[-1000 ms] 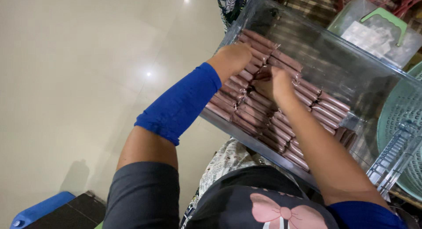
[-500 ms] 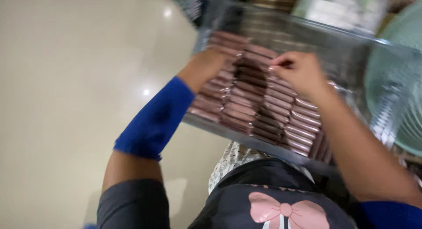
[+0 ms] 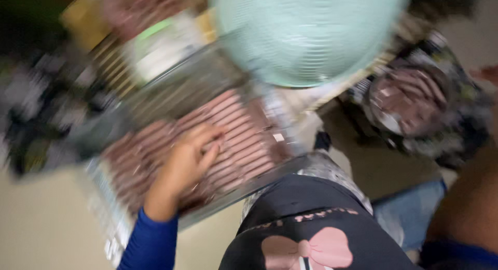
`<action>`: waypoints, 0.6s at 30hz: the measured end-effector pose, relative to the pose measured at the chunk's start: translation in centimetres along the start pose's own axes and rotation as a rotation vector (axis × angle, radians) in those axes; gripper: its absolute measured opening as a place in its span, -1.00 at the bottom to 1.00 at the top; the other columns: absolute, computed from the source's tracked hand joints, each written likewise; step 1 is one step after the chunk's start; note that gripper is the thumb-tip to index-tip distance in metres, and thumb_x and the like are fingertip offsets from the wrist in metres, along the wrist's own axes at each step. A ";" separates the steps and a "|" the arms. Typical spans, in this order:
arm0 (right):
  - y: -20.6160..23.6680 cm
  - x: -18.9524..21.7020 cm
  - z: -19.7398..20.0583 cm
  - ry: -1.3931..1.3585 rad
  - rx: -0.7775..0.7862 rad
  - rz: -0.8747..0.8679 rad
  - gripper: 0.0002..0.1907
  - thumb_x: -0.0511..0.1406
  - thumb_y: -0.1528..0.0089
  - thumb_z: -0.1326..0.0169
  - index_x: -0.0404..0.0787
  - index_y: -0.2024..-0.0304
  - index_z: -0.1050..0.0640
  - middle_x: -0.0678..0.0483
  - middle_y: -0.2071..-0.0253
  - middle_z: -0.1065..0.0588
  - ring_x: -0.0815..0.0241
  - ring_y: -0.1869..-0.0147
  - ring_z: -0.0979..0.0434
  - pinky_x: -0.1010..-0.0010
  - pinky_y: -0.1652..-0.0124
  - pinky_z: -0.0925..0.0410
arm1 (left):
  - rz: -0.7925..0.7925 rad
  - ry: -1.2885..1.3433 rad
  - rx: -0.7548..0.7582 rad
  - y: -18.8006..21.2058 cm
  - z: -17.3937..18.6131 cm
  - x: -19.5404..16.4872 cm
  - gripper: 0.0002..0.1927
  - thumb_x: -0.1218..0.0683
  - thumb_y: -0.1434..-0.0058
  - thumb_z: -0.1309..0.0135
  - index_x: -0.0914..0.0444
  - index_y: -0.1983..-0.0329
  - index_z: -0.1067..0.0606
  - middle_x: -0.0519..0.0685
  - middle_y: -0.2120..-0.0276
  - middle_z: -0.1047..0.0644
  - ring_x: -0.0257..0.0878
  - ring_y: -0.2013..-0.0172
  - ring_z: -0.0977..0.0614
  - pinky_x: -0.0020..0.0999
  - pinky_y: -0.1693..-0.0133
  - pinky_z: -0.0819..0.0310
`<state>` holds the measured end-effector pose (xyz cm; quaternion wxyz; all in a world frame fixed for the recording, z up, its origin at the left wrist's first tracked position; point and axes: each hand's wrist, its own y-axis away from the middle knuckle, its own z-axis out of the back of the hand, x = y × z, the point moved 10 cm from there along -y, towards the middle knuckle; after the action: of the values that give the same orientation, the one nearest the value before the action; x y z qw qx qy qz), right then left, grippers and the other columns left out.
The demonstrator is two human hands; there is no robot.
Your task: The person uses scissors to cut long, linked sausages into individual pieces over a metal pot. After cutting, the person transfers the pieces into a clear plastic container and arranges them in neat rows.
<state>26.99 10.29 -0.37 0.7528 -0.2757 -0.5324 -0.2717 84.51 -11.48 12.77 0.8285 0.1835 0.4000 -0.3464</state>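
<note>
Left hand (image 3: pixel 189 163) resting on sausages (image 3: pixel 244 140) in tray (image 3: pixel 111 218), fingers (image 3: pixel 210 137) loosely curled, holding nothing; sausages' long axes lying across fingertips. Right hand unseen.

A pale green slatted plastic basket (image 3: pixel 306 31) sits blurred up top, near a round patterned bowl of brownish pieces (image 3: pixel 410 101), above the beige floor (image 3: pixel 41 233).

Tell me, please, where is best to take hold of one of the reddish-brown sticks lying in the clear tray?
Probably pinch one stick across its narrow width near an end, coming from above. The sticks lie flat, side by side in tight rows in the clear tray, so only their tops are free. The left hand already rests on them; the picture is blurred.
</note>
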 end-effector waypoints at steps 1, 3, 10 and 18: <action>0.0 -2.2 3.5 0.016 -0.053 -0.017 -0.75 -0.26 -0.56 -0.06 -0.36 0.09 -0.52 0.02 0.19 -0.55 0.26 0.12 -0.61 0.35 0.04 -0.51 | 0.051 0.087 0.071 -2.5 -2.7 -1.5 -0.69 0.22 -0.23 -0.05 0.30 -0.05 -0.54 0.12 0.07 -0.59 -0.04 0.11 -0.67 -0.26 0.09 -0.59; -0.4 -6.2 9.1 0.037 -0.141 -0.044 -0.74 -0.27 -0.59 -0.04 -0.37 0.11 -0.51 0.03 0.20 -0.55 0.25 0.13 -0.61 0.34 0.03 -0.49 | -0.057 0.055 0.191 -7.5 -7.9 -6.0 -0.72 0.21 -0.24 -0.09 0.30 -0.03 -0.56 0.10 0.11 -0.62 -0.05 0.12 -0.67 -0.25 0.09 -0.56; 0.7 -24.6 12.3 0.191 -0.176 -0.419 -0.91 -0.36 -0.34 -0.18 -0.21 0.13 -0.66 0.10 0.19 -0.61 0.33 0.18 -0.57 0.45 0.18 -0.43 | -0.288 0.042 0.600 -20.4 -28.8 -14.4 -0.69 0.19 -0.24 -0.14 0.33 -0.05 -0.55 0.15 0.12 -0.58 0.09 0.08 -0.62 -0.14 0.03 -0.50; 4.8 -38.4 7.9 0.124 -0.363 -0.987 -0.59 -0.18 -0.24 -0.25 -0.49 0.18 -0.61 -0.16 0.30 -0.60 0.10 0.28 -0.60 0.23 0.28 -0.41 | -0.203 -0.146 0.934 -29.9 -58.0 -6.0 -0.65 0.07 -0.09 -0.21 0.28 0.05 -0.59 0.23 0.15 -0.62 0.17 0.10 -0.63 -0.02 0.12 -0.51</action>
<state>14.23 23.64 -35.31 0.5058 -0.1016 -0.4977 -0.6972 29.23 4.04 -18.85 0.6455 0.4710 0.1584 -0.5800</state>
